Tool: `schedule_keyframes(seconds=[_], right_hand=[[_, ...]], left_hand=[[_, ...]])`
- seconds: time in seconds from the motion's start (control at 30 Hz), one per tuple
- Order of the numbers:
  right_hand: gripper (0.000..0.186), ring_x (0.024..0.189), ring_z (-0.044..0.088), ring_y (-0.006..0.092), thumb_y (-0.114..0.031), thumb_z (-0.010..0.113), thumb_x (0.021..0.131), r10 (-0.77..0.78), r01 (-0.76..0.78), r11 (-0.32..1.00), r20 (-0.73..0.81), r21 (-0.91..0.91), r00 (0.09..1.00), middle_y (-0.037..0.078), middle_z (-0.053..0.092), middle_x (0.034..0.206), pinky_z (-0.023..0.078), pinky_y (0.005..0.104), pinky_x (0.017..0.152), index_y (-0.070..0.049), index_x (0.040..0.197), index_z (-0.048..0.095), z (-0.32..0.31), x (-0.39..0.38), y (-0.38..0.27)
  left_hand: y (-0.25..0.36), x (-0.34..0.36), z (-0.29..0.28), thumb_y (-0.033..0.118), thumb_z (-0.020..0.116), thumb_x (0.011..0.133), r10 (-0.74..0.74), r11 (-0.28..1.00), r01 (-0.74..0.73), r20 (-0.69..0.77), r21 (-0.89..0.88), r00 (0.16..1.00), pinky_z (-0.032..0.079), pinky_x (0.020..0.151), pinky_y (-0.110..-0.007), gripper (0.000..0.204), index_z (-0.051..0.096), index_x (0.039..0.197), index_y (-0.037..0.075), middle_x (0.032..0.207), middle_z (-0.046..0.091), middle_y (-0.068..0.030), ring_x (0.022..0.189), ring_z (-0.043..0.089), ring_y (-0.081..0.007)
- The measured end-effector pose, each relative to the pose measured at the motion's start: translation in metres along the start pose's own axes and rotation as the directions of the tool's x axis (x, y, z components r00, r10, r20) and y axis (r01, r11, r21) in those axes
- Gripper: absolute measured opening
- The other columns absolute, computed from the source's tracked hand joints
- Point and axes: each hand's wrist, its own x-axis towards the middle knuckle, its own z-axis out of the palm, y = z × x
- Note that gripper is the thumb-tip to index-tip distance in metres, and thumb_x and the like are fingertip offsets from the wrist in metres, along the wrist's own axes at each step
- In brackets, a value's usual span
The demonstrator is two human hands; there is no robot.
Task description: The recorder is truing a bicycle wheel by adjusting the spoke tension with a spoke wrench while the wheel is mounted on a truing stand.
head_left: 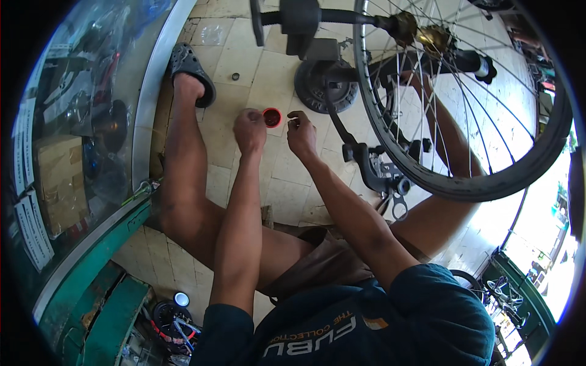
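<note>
My left hand (249,130) grips a small round red container (279,118) by its side, and something dark fills the inside. To the right of it is my right hand (301,134), its fingers curled in toward the container with a small gap between. Whatever those fingertips may hold is too small to make out. Both hands are above the tiled floor, between my spread legs. A bicycle wheel (464,196) with spokes is mounted upright in a black truing stand (365,165) at my right.
The stand rests on a round dark weight plate (305,91). A small dark ring (235,77) lies on the floor near my grey clog (208,90). To the left stands a glass display case (110,122) holding a cardboard box (60,180). A clear plastic bag (212,35) lies farther ahead.
</note>
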Motion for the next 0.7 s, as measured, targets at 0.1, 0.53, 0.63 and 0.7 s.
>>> schedule_keyframes(seconds=[0.1, 0.53, 0.63, 0.7], right_hand=[[0.02, 0.071, 0.066, 0.0322, -0.005, 0.058, 0.091, 0.105, -0.122, 0.976, 0.102, 0.181, 0.989, 0.014, 0.069, 0.082, 0.053, 0.0443, 0.065, -0.006, 0.108, 0.067, -0.005, -0.012, -0.011], [0.018, 0.065, 0.062, 0.0167, 0.0, 0.058, 0.093, 0.066, -0.181, 0.95, 0.401, 0.256, 0.914, 0.011, 0.066, 0.083, 0.054, 0.0303, 0.06, 0.0, 0.11, 0.063, -0.01, 0.015, -0.011], [0.017, 0.065, 0.062, 0.018, 0.0, 0.058, 0.091, 0.1, -0.243, 0.916, 0.405, 0.32, 0.909, 0.011, 0.068, 0.085, 0.054, 0.03, 0.06, 0.001, 0.107, 0.064, -0.017, 0.0, -0.008], [0.017, 0.066, 0.062, 0.0179, -0.003, 0.057, 0.09, 0.159, -0.263, 0.947, 0.442, 0.183, 0.883, 0.01, 0.067, 0.084, 0.053, 0.0314, 0.06, 0.001, 0.104, 0.065, -0.026, -0.021, 0.011]], left_hand=[[0.005, -0.015, -0.002, 0.019, 0.06, 0.088, -0.052, 0.998, 0.056, 0.2, -0.018, 0.978, 0.053, 0.078, -0.043, 0.024, 0.075, 0.103, 0.005, 0.096, 0.076, -0.0133, 0.087, 0.069, -0.0355], [-0.008, -0.024, 0.004, 0.008, 0.064, 0.09, -0.088, 0.921, 0.166, 0.229, -0.352, 0.97, 0.048, 0.054, -0.029, 0.015, 0.076, 0.096, 0.001, 0.077, 0.071, -0.0077, 0.059, 0.061, -0.0136], [-0.012, -0.016, 0.005, 0.008, 0.064, 0.089, -0.118, 0.94, 0.141, 0.094, -0.311, 0.989, 0.048, 0.055, -0.029, 0.015, 0.076, 0.096, 0.0, 0.076, 0.071, -0.0078, 0.059, 0.061, -0.0143], [-0.023, -0.015, 0.009, 0.008, 0.065, 0.089, -0.154, 0.955, 0.141, -0.031, -0.261, 0.988, 0.049, 0.055, -0.029, 0.015, 0.076, 0.095, 0.0, 0.075, 0.071, -0.008, 0.059, 0.062, -0.015]])
